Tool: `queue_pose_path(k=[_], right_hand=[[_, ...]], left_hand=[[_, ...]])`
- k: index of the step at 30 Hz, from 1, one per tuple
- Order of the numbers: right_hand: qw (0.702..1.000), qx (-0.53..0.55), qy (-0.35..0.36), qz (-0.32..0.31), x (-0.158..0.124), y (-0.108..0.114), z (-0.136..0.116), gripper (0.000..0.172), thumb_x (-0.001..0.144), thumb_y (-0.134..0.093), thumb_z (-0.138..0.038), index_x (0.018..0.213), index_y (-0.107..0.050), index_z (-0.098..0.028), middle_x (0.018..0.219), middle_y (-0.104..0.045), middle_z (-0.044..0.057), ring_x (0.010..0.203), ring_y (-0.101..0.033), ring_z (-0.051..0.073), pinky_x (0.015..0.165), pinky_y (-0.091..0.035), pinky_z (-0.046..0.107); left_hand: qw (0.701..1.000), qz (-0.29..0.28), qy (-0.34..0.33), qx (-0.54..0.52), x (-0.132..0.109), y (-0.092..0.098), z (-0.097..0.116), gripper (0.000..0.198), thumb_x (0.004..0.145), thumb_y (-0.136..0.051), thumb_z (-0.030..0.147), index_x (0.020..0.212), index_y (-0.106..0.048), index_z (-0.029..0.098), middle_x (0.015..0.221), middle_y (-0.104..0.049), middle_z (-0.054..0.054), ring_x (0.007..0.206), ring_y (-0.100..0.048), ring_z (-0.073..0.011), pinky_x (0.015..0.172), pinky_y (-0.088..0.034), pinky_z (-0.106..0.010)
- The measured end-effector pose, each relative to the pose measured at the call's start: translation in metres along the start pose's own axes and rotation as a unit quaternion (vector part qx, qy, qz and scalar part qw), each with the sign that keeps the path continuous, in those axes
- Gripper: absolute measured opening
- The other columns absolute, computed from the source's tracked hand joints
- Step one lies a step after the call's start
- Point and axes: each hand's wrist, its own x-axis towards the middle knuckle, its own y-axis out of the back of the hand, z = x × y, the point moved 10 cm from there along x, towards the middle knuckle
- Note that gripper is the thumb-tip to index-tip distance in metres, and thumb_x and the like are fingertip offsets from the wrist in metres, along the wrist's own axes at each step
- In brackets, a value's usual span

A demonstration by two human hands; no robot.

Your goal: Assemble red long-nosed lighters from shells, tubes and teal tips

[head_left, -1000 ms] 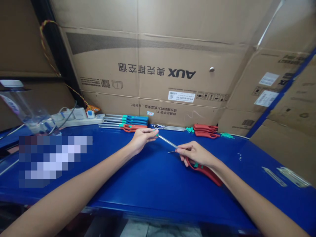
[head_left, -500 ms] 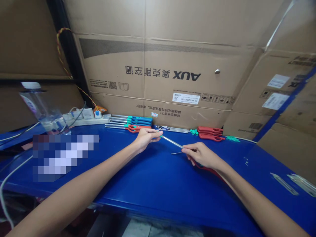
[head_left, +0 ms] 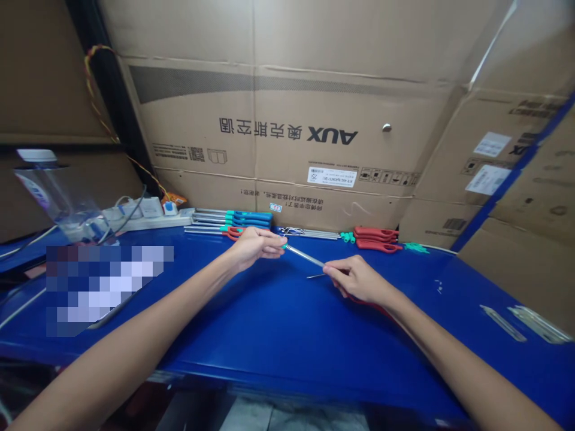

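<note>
The left hand (head_left: 256, 248), palm turned down, pinches a steel tube (head_left: 303, 255) between its fingertips over the blue bench (head_left: 287, 335). The tube's far end meets the right hand (head_left: 359, 280), its fingers curled closed around a thin pin (head_left: 317, 276) and a red handle (head_left: 372, 306).

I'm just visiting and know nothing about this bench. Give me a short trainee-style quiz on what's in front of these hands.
1. True or false: the blue-handled metal rods lie to the left of the red handles along the back of the blue bench.
2. Which is at the green-tipped end of the metal tube: the left hand or the right hand?
3. What brand name appears upside down on the cardboard box behind the bench?

Key: 1. True. 2. The left hand. 3. AUX.
</note>
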Motion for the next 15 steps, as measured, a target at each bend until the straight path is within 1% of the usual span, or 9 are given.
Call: queue_pose_path(k=[3,6,10,12,14,15], right_hand=[[0.995,-0.091,0.042,0.025,0.002,0.001,-0.004,0.043,0.094,-0.038,-0.042,0.062,-0.050,-0.017,0.049,-0.045,-0.003,0.044,-0.039,0.008,0.049,-0.028,0.023],[0.986,-0.146,0.074,0.040,0.004,0.001,-0.008,0.041,0.096,-0.037,-0.038,0.064,-0.053,-0.016,0.053,-0.044,-0.003,0.048,-0.033,0.009,0.051,-0.024,0.024],[0.976,-0.184,0.099,0.058,0.003,0.002,-0.015,0.038,0.096,-0.037,-0.033,0.067,-0.055,-0.016,0.059,-0.052,0.001,0.053,-0.037,0.010,0.055,-0.027,0.025],[0.981,-0.166,0.089,0.052,0.002,0.004,-0.014,0.037,0.095,-0.038,-0.034,0.066,-0.053,-0.017,0.059,-0.053,0.001,0.052,-0.040,0.010,0.056,-0.029,0.024],[0.994,-0.094,0.046,0.019,0.002,0.005,-0.005,0.040,0.094,-0.038,-0.038,0.062,-0.049,-0.018,0.053,-0.050,-0.001,0.047,-0.043,0.010,0.052,-0.032,0.022],[0.999,-0.047,0.022,-0.003,0.001,0.005,0.000,0.041,0.093,-0.040,-0.041,0.060,-0.047,-0.018,0.050,-0.048,-0.002,0.044,-0.044,0.009,0.049,-0.033,0.022]], left_hand=[[1.000,0.008,0.028,0.008,0.003,0.003,-0.007,0.027,0.048,-0.089,0.024,0.064,-0.070,0.010,0.064,-0.070,-0.011,0.063,-0.068,-0.0215,0.070,-0.057,-0.040],[0.999,0.022,0.034,0.014,0.006,0.007,-0.009,0.028,0.048,-0.089,0.023,0.064,-0.070,0.011,0.064,-0.070,-0.010,0.064,-0.068,-0.0210,0.070,-0.057,-0.038],[0.999,0.018,0.030,0.037,0.007,0.005,-0.007,0.028,0.048,-0.088,0.025,0.061,-0.067,0.011,0.062,-0.068,-0.010,0.063,-0.067,-0.0217,0.071,-0.056,-0.039],[0.998,0.005,0.019,0.055,0.005,0.001,-0.002,0.027,0.052,-0.086,0.026,0.063,-0.067,0.011,0.062,-0.067,-0.009,0.064,-0.066,-0.0211,0.072,-0.055,-0.039],[0.995,-0.017,-0.018,0.096,-0.001,-0.007,0.009,0.024,0.058,-0.083,0.028,0.068,-0.067,0.013,0.066,-0.067,-0.006,0.068,-0.065,-0.0197,0.075,-0.053,-0.037],[0.989,-0.033,-0.052,0.138,-0.006,-0.012,0.018,0.022,0.061,-0.081,0.028,0.070,-0.068,0.013,0.067,-0.066,-0.006,0.070,-0.063,-0.0195,0.076,-0.051,-0.036]])
